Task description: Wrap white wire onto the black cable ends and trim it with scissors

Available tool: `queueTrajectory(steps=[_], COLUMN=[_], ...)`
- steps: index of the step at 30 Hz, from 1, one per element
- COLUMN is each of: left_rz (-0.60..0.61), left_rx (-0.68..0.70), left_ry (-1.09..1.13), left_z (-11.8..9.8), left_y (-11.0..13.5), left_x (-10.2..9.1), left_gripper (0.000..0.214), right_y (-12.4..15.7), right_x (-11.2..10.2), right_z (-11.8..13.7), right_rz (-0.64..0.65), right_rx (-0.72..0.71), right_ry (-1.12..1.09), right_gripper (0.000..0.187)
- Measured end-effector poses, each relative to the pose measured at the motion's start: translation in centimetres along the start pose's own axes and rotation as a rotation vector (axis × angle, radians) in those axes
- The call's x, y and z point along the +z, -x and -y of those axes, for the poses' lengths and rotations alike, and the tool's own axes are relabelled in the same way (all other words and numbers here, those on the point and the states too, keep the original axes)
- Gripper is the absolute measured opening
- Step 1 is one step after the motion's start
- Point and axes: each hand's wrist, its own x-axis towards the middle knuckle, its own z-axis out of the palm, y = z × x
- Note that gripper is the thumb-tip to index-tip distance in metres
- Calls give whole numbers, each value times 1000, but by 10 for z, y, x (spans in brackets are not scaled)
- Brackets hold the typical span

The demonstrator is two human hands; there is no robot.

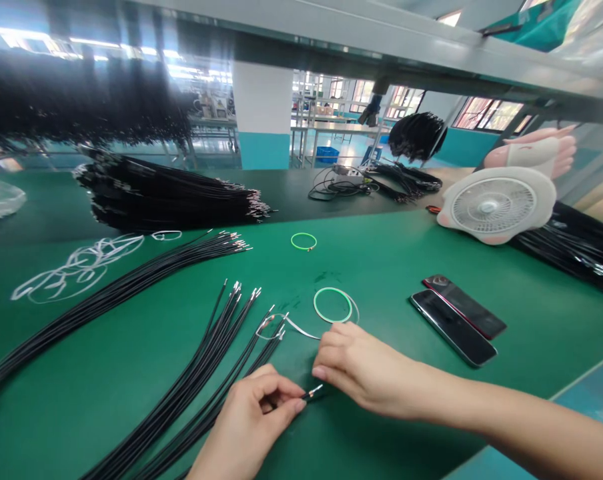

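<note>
My left hand (261,413) pinches a black cable (307,396) between thumb and forefinger. The cable's stripped, silvery end sticks out to the right of the fingertips. Just above that end is my right hand (354,367), its fingers closed together; whatever they hold, if anything, is hidden. A thin white strip (301,329) runs up to the right hand's knuckles, and whether it is gripped cannot be seen. Beyond that hand lies a green ring (333,305). Bunches of black cables (196,367) with metal-tipped ends lie beside and under my left forearm.
Farther back are another cable bunch (146,275), a tangled white strip (81,267), a small green ring (304,241) and a large cable pile (171,193). Two phones (454,327) lie at right, below a white fan (491,203). A metal shelf beam (381,47) crosses overhead.
</note>
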Motion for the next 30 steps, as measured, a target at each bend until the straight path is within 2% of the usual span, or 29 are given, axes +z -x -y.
queueTrajectory(steps=[4, 8, 16, 20, 24, 27, 30], left_rz=[5, -5, 7, -18, -29, 53, 202], left_rx=[13, 17, -180, -188, -165, -60, 49], left_ry=[-30, -6, 267, 301, 277, 174, 127], left_z=[1, 0, -2, 0, 1, -2, -5], left_y=[0, 0, -1, 0, 1, 3, 6], left_x=[-1, 1, 3, 4, 4, 2, 0], left_gripper=[14, 15, 25, 30, 28, 16, 16], right_y=[-8, -12, -12, -11, -7, -10, -25], right_x=[3, 5, 8, 9, 3, -1, 3], right_z=[1, -1, -2, -5, -13, -21, -26], right_rz=[120, 167, 64, 62, 62, -19, -210], right_rx=[-31, -105, -295, -336, -339, -250, -137], right_ry=[-106, -97, 98, 103, 6, -80, -76], right_gripper=[31, 26, 23, 24, 25, 33, 21])
